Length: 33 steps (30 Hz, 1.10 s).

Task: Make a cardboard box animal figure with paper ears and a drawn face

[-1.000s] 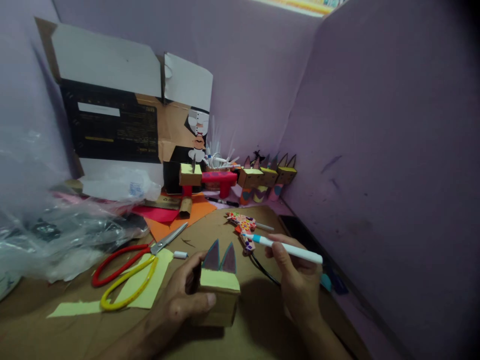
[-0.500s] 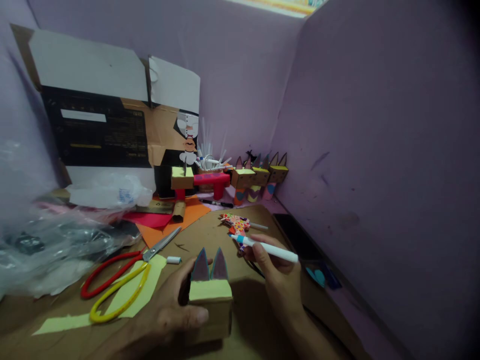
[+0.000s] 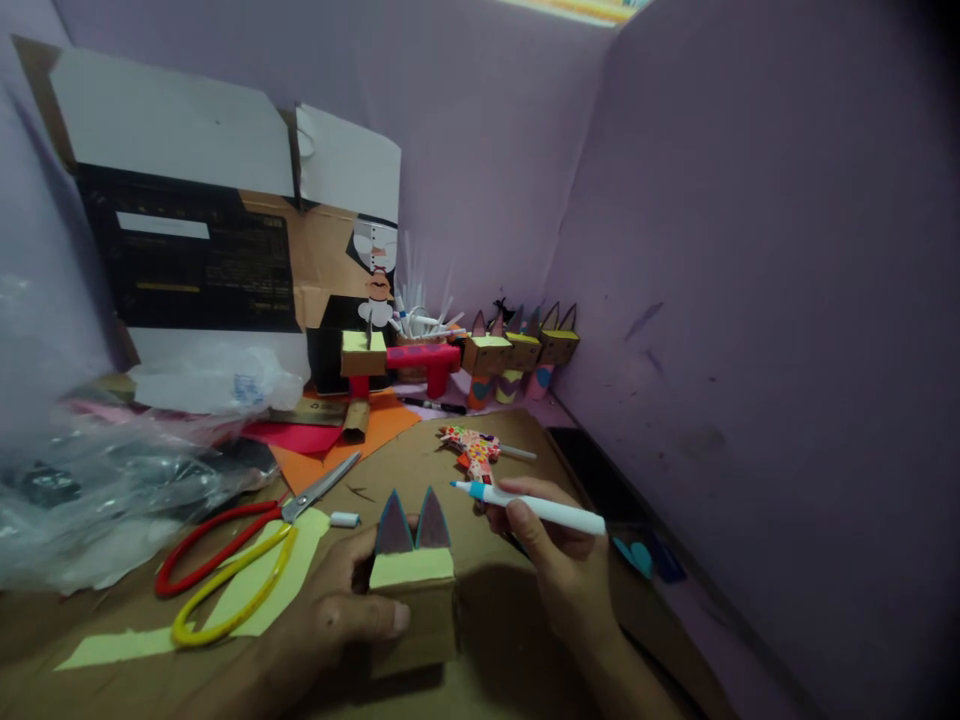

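My left hand [image 3: 349, 600] is wrapped round a small cardboard box [image 3: 421, 625], thumb across its front. The box has a pale yellow top and two pointed ears, purple with blue edges. In my right hand [image 3: 559, 545] is a white marker [image 3: 555, 508] with a blue collar, uncapped, its blue tip pointing left and held apart from the box, above and right of the ears. The white marker cap [image 3: 345, 520] lies on the board left of the box. Behind the marker rests a colourful patterned glue gun [image 3: 476, 450].
Scissors [image 3: 281, 520] with red and yellow handles lie on yellow paper at left, near crumpled plastic bags [image 3: 150, 470]. Several eared box figures [image 3: 487, 355] stand at the back beside a red tube figure [image 3: 427, 365]. A purple wall [image 3: 750, 300] rises on the right.
The marker has tilted and shifted slightly left and down in my right hand's grip. The box in my left hand has moved a little left within the view.
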{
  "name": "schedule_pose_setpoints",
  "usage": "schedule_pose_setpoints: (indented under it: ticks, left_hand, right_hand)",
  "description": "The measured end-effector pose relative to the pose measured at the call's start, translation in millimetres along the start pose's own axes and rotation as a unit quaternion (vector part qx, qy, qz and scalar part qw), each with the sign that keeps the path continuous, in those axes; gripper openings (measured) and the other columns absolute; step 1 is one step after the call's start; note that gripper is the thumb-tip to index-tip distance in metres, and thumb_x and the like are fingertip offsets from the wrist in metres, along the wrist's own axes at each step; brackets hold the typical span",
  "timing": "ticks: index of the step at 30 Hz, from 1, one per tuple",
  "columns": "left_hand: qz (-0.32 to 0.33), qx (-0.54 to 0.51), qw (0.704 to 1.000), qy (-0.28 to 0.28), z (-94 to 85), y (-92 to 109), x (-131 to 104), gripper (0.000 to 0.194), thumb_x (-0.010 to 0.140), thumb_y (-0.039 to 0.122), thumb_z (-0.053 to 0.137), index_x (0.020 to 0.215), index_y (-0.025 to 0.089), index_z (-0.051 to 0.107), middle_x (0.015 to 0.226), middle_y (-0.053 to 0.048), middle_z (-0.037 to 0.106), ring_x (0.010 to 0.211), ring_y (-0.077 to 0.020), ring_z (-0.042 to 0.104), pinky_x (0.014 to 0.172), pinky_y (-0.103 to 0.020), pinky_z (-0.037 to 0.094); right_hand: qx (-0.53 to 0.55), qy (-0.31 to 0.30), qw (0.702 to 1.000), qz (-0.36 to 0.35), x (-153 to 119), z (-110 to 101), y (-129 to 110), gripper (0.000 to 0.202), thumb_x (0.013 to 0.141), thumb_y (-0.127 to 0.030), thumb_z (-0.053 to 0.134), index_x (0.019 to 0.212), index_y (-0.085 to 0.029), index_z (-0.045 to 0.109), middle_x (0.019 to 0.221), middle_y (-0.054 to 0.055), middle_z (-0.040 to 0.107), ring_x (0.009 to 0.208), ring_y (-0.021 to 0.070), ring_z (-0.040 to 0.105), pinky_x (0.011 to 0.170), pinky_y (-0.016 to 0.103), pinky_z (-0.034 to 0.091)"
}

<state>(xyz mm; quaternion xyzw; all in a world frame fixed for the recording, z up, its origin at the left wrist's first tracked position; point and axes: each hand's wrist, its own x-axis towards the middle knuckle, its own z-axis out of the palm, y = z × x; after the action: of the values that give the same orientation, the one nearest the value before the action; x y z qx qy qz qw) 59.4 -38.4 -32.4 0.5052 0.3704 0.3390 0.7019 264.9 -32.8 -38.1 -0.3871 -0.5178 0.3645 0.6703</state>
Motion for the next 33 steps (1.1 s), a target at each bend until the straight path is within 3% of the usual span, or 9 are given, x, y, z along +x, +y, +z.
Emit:
schedule_pose_setpoints:
  ticks: [4, 9, 17, 24, 30, 33]
  left_hand:
    - [-0.006, 0.000, 1.000, 0.004, 1.3, 0.9, 0.4, 0.063, 0.054, 0.023, 0.068, 0.116, 0.017, 0.060, 0.092, -0.004, 0.070, 0.090, -0.0282, 0.061, 0.079, -0.037, 0.046]
    - [0.012, 0.010, 1.000, -0.014, 0.6, 0.7, 1.9, 0.055, 0.053, 0.024, 0.067, 0.107, 0.016, 0.064, 0.086, -0.003, 0.068, 0.083, -0.0264, 0.059, 0.075, -0.037, 0.046]
    - [0.002, 0.011, 1.000, 0.010, 0.5, -0.3, 0.4, 0.054, 0.053, 0.025, 0.070, 0.106, 0.017, 0.065, 0.080, -0.002, 0.067, 0.080, -0.0239, 0.058, 0.071, -0.032, 0.044]
    - [0.016, 0.010, 1.000, -0.011, -1.2, -1.1, 1.8, 0.058, 0.054, 0.025, 0.071, 0.111, 0.017, 0.064, 0.089, -0.004, 0.068, 0.087, -0.0267, 0.058, 0.077, -0.035, 0.044]
    - [0.022, -0.002, 1.000, -0.011, -4.1, -4.8, 2.8, 0.061, 0.054, 0.022, 0.070, 0.114, 0.017, 0.062, 0.092, -0.004, 0.069, 0.090, -0.0279, 0.059, 0.079, -0.035, 0.044]
    - [0.022, 0.014, 1.000, 0.004, -3.4, -3.6, 2.0, 0.061, 0.053, 0.022, 0.071, 0.113, 0.016, 0.063, 0.092, -0.004, 0.070, 0.091, -0.0281, 0.059, 0.077, -0.034, 0.044]
  right_hand:
    - [-0.014, -0.024, 1.000, -0.003, 0.2, 0.3, -1.0, 0.013, 0.080, -0.029, 0.068, 0.089, -0.021, 0.073, 0.071, 0.004, 0.074, 0.061, 0.0169, 0.069, 0.057, 0.027, 0.056]
    - [-0.028, -0.034, 0.999, -0.028, -1.1, 2.2, -1.2, 0.012, 0.079, -0.026, 0.068, 0.087, -0.021, 0.074, 0.070, 0.004, 0.074, 0.062, 0.0174, 0.069, 0.056, 0.026, 0.055]
    - [-0.041, -0.056, 0.997, -0.034, -1.6, 2.8, 3.4, 0.012, 0.080, -0.024, 0.067, 0.090, -0.023, 0.073, 0.075, 0.003, 0.075, 0.064, 0.0160, 0.068, 0.056, 0.025, 0.052]
    - [-0.080, -0.074, 0.993, -0.055, -0.4, -0.6, 4.7, 0.011, 0.081, -0.022, 0.065, 0.088, -0.024, 0.073, 0.078, 0.003, 0.074, 0.067, 0.0170, 0.067, 0.060, 0.027, 0.050]
    - [-0.093, -0.048, 0.992, -0.066, -2.1, -3.8, 1.2, 0.010, 0.081, -0.022, 0.064, 0.087, -0.025, 0.072, 0.076, 0.001, 0.073, 0.067, 0.0165, 0.066, 0.059, 0.026, 0.049]
    - [-0.100, -0.071, 0.989, -0.079, -2.4, -2.4, -0.7, 0.013, 0.081, -0.021, 0.064, 0.090, -0.024, 0.072, 0.081, 0.003, 0.074, 0.068, 0.0178, 0.068, 0.061, 0.028, 0.051]
